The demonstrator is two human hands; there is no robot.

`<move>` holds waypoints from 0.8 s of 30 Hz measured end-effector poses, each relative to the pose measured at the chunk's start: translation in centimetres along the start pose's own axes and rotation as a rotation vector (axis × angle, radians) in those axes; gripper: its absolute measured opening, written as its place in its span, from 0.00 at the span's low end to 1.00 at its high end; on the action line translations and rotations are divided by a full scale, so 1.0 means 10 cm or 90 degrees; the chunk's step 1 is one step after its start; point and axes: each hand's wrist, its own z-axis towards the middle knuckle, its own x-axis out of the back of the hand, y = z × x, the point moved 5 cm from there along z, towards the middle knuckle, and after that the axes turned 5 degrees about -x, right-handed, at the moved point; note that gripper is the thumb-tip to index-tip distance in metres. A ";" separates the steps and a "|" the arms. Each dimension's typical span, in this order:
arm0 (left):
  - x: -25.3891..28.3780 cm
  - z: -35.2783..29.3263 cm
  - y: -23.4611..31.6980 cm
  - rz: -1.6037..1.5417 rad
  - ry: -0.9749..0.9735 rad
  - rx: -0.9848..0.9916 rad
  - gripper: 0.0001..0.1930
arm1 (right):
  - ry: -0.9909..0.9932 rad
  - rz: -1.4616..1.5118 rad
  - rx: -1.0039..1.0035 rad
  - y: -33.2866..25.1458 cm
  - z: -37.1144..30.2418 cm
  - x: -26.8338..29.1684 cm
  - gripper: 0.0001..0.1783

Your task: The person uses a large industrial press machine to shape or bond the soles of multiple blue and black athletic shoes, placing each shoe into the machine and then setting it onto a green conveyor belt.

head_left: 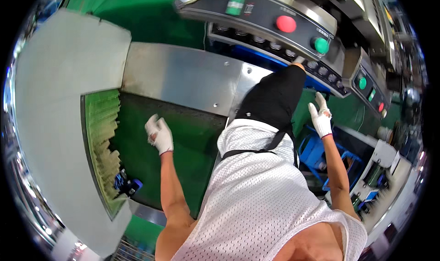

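My left hand (pixel 160 135), in a white knit glove with a worn hole, hovers over a dark green belt (pixel 183 162). Its fingers are slightly blurred but apart, and nothing shows in them. On the far right, my right hand (pixel 322 117) wears a matching glove with a dark red cuff edge. It is held out beside my body with fingers stretched and holds nothing visible. At the belt's left end, a small black and blue object (pixel 129 185) lies by the fringed flaps (pixel 101 137) of an opening.
A grey machine housing (pixel 59 87) surrounds the flaps. A steel plate (pixel 178 73) borders the belt. Ahead are a control panel (pixel 261 16) with red and green buttons and a second panel (pixel 369 89). Blue crates (pixel 316 158) and a bench (pixel 382 178) with several dark parts stand at right.
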 end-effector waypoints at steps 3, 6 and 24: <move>1.03 -0.31 -1.22 0.379 0.190 -0.017 0.19 | -0.040 -0.082 0.039 -0.53 0.26 -0.02 0.37; 1.92 -0.84 -2.38 0.517 0.320 0.348 0.30 | -0.055 -0.125 0.093 -0.69 0.47 -0.08 0.38; 2.41 -1.14 -3.23 0.589 0.161 0.622 0.30 | -0.070 -0.432 -0.021 -0.26 0.52 0.51 0.35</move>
